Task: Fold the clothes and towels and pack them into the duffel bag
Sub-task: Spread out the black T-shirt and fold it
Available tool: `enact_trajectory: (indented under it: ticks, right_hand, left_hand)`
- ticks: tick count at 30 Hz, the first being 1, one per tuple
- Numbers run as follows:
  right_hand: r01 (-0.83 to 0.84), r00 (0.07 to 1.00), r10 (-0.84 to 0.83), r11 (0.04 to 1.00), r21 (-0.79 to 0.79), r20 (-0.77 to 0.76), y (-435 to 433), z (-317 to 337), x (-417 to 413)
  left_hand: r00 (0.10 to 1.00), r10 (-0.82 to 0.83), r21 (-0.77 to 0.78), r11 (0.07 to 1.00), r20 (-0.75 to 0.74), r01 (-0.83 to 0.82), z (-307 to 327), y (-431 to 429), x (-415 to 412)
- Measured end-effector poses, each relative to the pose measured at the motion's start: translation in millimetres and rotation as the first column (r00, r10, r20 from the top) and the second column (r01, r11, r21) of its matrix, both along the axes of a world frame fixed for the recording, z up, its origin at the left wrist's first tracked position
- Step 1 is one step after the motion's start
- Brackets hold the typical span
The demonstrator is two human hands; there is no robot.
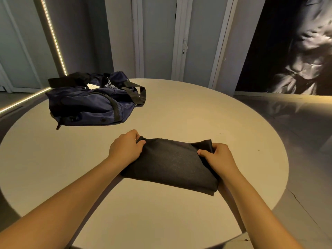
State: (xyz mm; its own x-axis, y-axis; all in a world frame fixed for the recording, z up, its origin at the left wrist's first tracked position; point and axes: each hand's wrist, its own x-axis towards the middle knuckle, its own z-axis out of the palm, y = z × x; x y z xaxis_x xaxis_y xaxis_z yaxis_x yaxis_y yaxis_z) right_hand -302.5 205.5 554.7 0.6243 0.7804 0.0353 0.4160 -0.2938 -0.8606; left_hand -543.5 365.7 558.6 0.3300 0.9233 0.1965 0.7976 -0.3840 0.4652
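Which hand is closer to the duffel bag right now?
Left. The left hand grips the dark folded cloth at its far left corner, with the duffel bag just beyond; the right hand grips the far right corner, farther off.

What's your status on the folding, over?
Left hand, right hand pinching far corners of folded dark grey cloth. Navy fabric duffel bag beyond-left, apart. Nothing between.

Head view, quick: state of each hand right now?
Left hand: closed, pinching the far-left corner of the folded dark cloth.
Right hand: closed, pinching its far-right corner.
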Motion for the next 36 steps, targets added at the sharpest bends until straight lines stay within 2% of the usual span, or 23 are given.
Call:
enact_trajectory:
  ticks: [6,9,13,14,16,18,20,22,23,25,27,29,31,33,35,36]
  right_hand:
    - [0.049,0.998,-0.048,0.998,-0.025,0.039,1,1,5]
    - [0.092,0.996,-0.092,0.995,-0.027,0.004,3,2,9]
    - [0.109,0.994,-0.110,0.994,-0.027,-0.005,4,1,11]
    - [0.107,0.994,-0.105,0.994,-0.039,0.039,3,3,12]
    - [0.091,0.970,-0.066,0.991,-0.098,0.232,0,10,13]
    - [0.099,0.886,-0.033,0.988,-0.121,0.462,-8,19,11]
    - [0.045,0.815,-0.028,0.999,-0.014,0.579,-19,26,-2]
    - [-0.116,0.806,0.042,0.989,0.088,0.591,-32,27,-24]
    - [-0.198,0.793,0.119,0.978,0.069,0.598,-36,23,-35]
    - [-0.284,0.736,0.303,0.950,-0.130,0.606,-40,10,-51]
    - [-0.256,0.696,0.397,0.916,-0.310,0.598,-40,-5,-49]
    - [-0.231,0.704,0.396,0.913,-0.337,0.590,-38,-10,-40]
    - [-0.219,0.692,0.372,0.925,-0.311,0.619,-39,-7,-34]
    - [-0.245,0.665,0.324,0.946,-0.214,0.673,-47,-1,-40]
    - [-0.353,0.706,0.306,0.934,-0.057,0.638,-61,6,-54]
    - [-0.415,0.735,0.350,0.910,-0.024,0.581,-68,7,-63]
  left_hand:
    - [0.997,-0.015,0.039,0.999,-0.074,0.018,2,-5,0]
    - [0.990,0.011,0.050,0.999,-0.143,-0.004,5,-5,2]
    - [0.970,-0.005,-0.012,1.000,-0.243,0.003,9,-9,1]
    - [0.960,-0.019,-0.038,0.999,-0.278,0.008,11,-10,-1]
    - [0.926,-0.050,-0.093,0.996,-0.375,0.016,20,-17,-8]
    - [0.878,-0.063,-0.067,0.997,-0.475,0.035,31,-28,-16]
    - [0.902,-0.082,0.102,0.985,-0.423,0.137,36,-41,-21]
    - [0.920,-0.299,0.207,0.912,-0.253,0.354,37,-58,-17]
    - [0.871,-0.441,0.176,0.860,-0.217,0.479,36,-65,-13]
    - [0.765,-0.593,0.035,0.784,-0.251,0.619,26,-74,-3]
    - [0.754,-0.610,-0.086,0.788,-0.243,0.610,11,-73,0]
    - [0.793,-0.579,-0.141,0.816,-0.189,0.561,2,-70,-1]
    - [0.818,-0.542,-0.160,0.840,-0.193,0.519,-1,-73,-2]
    - [0.849,-0.484,-0.142,0.875,-0.211,0.464,-3,-83,-2]
    - [0.896,-0.386,-0.108,0.923,-0.221,0.371,-5,-96,-3]
    - [0.919,-0.330,-0.098,0.944,-0.215,0.316,-6,-101,-4]
